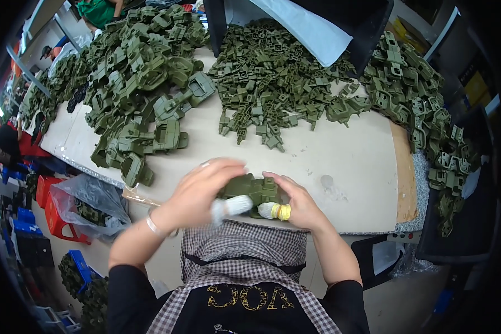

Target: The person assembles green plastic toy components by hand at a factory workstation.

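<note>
A dark green plastic vehicle body (257,188), like a toy military vehicle, sits at the table's near edge in front of me. My right hand (298,204) is closed round its right end, with the fingers at the far side and the thumb at the near side. That thumb is wrapped in white and yellow tape. My left hand (197,192) is blurred by motion at the left end of the vehicle body. Its fingers stretch out above the part, apart from the white-wrapped thumb. Whether it touches the part is hard to make out.
Large green vehicle parts (145,72) are heaped at the left on the table (339,161). Smaller green pieces (273,72) spill from a tipped black bin (367,22) at the back. More green parts (412,89) lie at the right. A red crate (58,214) stands at the lower left.
</note>
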`<state>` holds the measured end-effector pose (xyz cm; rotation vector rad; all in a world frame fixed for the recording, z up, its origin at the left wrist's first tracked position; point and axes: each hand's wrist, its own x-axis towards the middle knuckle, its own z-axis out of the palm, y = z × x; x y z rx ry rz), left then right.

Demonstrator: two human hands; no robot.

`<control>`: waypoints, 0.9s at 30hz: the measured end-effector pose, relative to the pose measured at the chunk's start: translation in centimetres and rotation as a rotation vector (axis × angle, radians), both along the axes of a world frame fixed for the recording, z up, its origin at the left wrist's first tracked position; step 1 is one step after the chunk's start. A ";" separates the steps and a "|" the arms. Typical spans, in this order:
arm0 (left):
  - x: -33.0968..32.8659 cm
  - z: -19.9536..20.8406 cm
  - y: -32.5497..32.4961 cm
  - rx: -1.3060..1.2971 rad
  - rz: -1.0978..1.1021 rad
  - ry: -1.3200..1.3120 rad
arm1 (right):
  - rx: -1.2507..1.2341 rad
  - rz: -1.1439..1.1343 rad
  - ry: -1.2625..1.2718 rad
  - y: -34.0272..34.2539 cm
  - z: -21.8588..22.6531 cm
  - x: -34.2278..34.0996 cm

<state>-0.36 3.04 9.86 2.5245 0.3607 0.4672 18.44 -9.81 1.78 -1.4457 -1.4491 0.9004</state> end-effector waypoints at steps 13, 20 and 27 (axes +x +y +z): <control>4.1 -4.9 3.5 -0.400 -0.278 0.461 | -0.068 -0.062 0.203 -0.2 -1.5 -0.8; 2.5 -5.5 5.8 -0.257 -0.277 0.214 | -0.122 0.031 0.200 1.1 -1.6 1.2; -4.1 -8.6 4.5 -0.918 0.059 0.041 | 0.137 -0.274 -0.167 -0.6 -0.2 2.9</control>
